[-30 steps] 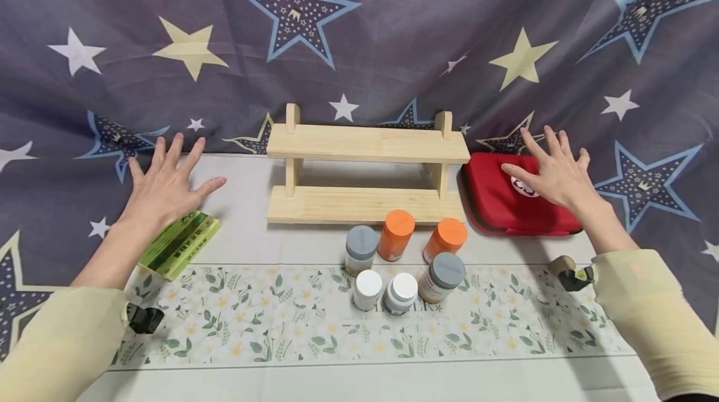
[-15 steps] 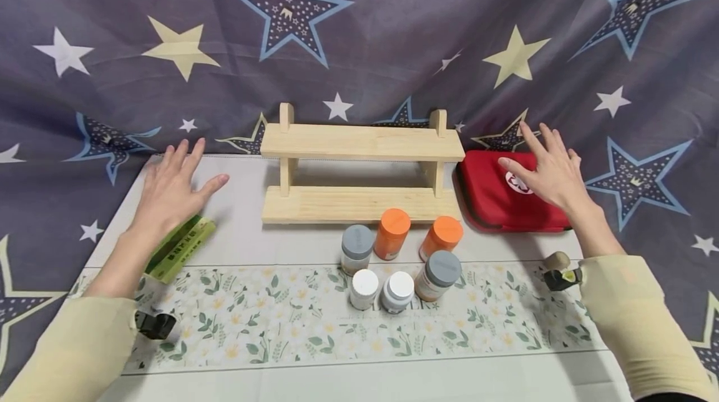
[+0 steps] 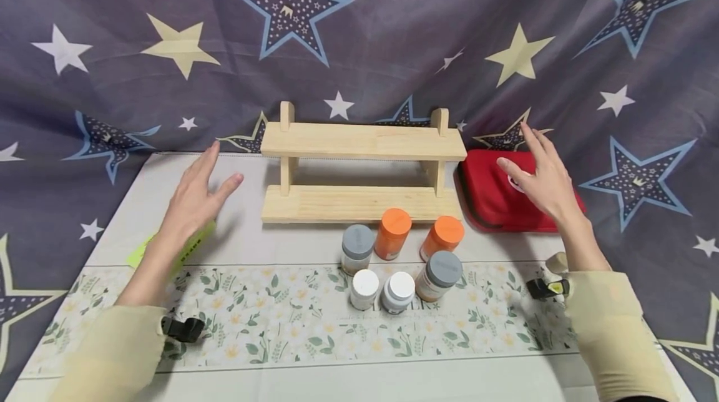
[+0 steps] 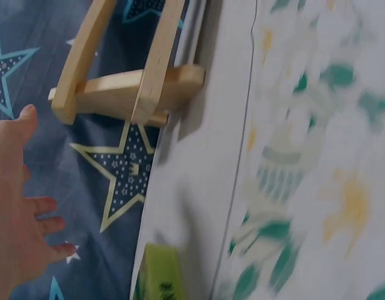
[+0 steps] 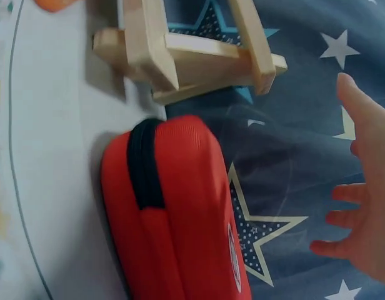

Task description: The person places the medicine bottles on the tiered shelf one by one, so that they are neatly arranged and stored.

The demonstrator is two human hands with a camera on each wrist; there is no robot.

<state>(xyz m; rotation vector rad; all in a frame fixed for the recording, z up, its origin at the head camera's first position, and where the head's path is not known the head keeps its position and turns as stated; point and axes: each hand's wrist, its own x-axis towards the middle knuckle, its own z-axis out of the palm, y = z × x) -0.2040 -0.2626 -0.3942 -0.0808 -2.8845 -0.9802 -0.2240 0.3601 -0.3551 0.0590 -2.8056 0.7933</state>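
Nothing is held by left hand (image 3: 193,201) and right hand (image 3: 546,183), thumbs spread apart; red case (image 3: 498,205) should not be brushed

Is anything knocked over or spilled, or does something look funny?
I see nothing spilled or knocked over; the six bottles stand with their lids on. Only the green box looks askew: it lies slanted, not lined up with the wooden shelf. The left forearm partly hides it.
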